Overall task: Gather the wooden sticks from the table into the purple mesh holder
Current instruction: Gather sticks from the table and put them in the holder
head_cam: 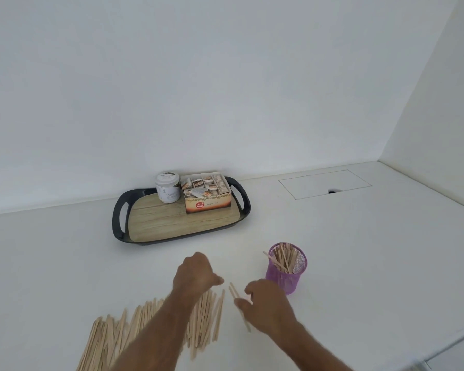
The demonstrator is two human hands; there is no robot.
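Note:
Several thin wooden sticks point(118, 330) lie spread in a wide row across the white table point(359, 263) at the lower left. My left hand point(194, 273) hovers over the right end of that row with its fingers curled under; whether it holds a stick is hidden. My right hand point(263, 301) pinches a few wooden sticks point(235, 291) just right of the row. The purple mesh holder point(287, 279) stands upright just beyond my right hand, with several sticks leaning inside it.
A black tray point(118, 218) with a wood-pattern floor sits at the back against the wall, carrying a white jar point(168, 187) and an open tea box point(206, 192). A rectangular hatch point(324, 183) is set in the table at the far right. The table's edge runs along the lower right.

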